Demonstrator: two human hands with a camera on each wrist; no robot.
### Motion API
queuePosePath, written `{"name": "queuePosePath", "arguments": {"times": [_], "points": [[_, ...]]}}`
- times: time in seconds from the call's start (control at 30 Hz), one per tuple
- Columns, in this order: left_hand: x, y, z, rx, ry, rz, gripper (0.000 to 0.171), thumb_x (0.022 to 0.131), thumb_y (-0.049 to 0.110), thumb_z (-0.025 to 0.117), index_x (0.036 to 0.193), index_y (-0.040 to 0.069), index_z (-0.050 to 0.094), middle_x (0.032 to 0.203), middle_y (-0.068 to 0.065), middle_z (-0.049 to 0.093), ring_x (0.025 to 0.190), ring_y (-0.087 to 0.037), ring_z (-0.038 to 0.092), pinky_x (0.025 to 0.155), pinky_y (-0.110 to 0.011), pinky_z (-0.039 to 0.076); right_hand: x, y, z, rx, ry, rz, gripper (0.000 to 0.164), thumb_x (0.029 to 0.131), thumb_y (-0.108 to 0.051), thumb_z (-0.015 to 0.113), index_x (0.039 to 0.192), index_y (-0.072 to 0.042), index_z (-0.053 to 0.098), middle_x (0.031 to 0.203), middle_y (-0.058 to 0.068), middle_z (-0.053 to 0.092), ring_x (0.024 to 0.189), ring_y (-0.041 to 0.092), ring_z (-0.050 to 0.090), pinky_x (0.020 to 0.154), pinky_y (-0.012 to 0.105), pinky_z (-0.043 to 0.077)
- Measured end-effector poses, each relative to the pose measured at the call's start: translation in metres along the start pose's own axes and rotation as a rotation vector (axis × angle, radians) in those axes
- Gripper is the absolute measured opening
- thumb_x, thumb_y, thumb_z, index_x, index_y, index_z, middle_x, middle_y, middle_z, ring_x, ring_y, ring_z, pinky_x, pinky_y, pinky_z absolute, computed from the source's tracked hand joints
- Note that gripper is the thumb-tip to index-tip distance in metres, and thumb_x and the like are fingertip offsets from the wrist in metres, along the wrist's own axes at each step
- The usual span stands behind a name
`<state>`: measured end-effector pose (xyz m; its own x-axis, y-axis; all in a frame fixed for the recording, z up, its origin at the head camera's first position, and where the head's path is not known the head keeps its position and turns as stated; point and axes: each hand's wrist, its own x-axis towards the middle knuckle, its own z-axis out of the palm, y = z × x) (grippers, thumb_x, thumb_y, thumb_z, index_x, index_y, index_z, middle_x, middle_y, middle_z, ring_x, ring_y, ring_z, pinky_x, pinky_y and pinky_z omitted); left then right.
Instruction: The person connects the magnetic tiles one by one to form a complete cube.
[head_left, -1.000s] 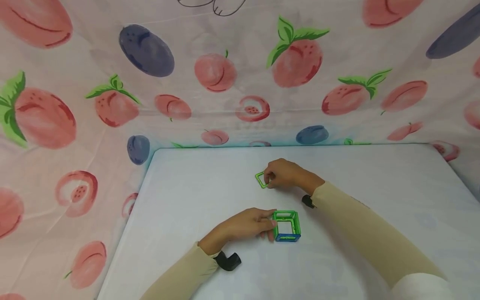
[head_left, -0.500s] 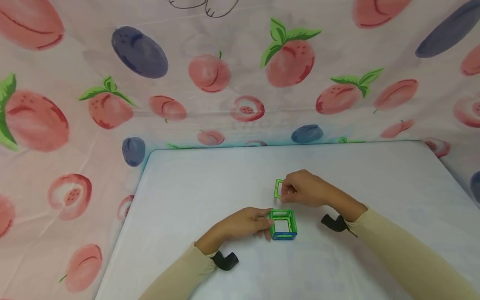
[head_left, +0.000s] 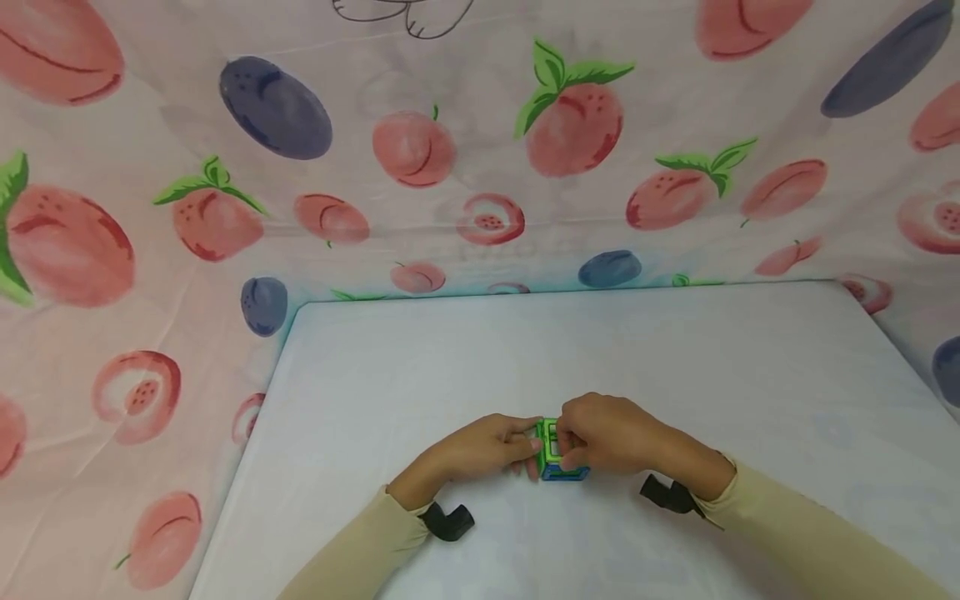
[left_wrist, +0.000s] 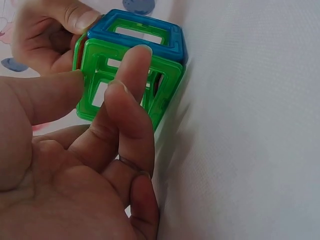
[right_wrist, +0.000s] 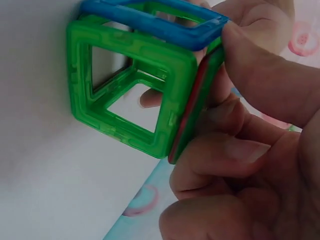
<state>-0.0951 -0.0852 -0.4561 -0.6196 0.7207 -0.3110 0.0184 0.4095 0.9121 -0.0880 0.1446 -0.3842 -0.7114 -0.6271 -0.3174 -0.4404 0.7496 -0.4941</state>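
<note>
An open-framed cube of square magnetic tiles stands on the white table, its sides green except for a blue one facing the person. My left hand holds the cube from its left, thumb at the upper edge and other fingers along the green side. Over the top, my right hand pinches another green magnetic tile with a red edge strip between thumb and fingers. That tile lies right at the cube's top, nearly flush in the right wrist view. In the head view the right fingers hide much of it.
The white-covered table reaches back to a fruit-printed cloth along the back and left. Black wrist straps show under both sleeves.
The right hand has brought the green tile from the table's far part toward the person and down onto the cube's top. The left hand has kept its place at the cube.
</note>
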Motion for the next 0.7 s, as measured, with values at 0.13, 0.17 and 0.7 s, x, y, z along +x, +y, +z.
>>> {"name": "queuePosePath", "arguments": {"times": [0.13, 0.17, 0.7], "points": [[0.0, 0.001, 0.0, -0.004, 0.004, -0.017, 0.053, 0.108, 0.033, 0.052, 0.155, 0.009, 0.044, 0.091, -0.001, 0.077, 0.08, -0.011, 0.061, 0.082, -0.021, 0.045, -0.002, 0.003, 0.003, 0.007, 0.009, 0.0, 0.022, 0.083, -0.026, 0.086, 0.074, -0.025, 0.066, 0.073, -0.012, 0.052, 0.069, 0.006, 0.048, 0.058, 0.024, 0.041], [0.0, 0.001, 0.0, -0.009, 0.019, -0.027, 0.053, 0.107, 0.033, 0.052, 0.154, 0.009, 0.045, 0.091, -0.002, 0.077, 0.08, -0.012, 0.061, 0.083, -0.022, 0.044, -0.003, 0.005, 0.003, 0.021, 0.02, -0.006, 0.021, 0.083, -0.029, 0.086, 0.076, -0.026, 0.067, 0.075, -0.012, 0.053, 0.07, 0.005, 0.048, 0.058, 0.024, 0.041], [-0.001, 0.012, 0.016, -0.327, 0.108, -0.148, 0.027, 0.103, 0.028, 0.061, 0.095, 0.004, 0.072, 0.065, 0.0, 0.06, 0.054, -0.008, 0.046, 0.051, -0.022, 0.037, -0.023, 0.049, 0.046, 0.829, 0.087, 0.317, 0.044, 0.103, -0.042, 0.059, 0.11, -0.001, 0.073, 0.064, -0.004, 0.036, 0.059, 0.012, 0.034, 0.052, 0.025, 0.027]]}}
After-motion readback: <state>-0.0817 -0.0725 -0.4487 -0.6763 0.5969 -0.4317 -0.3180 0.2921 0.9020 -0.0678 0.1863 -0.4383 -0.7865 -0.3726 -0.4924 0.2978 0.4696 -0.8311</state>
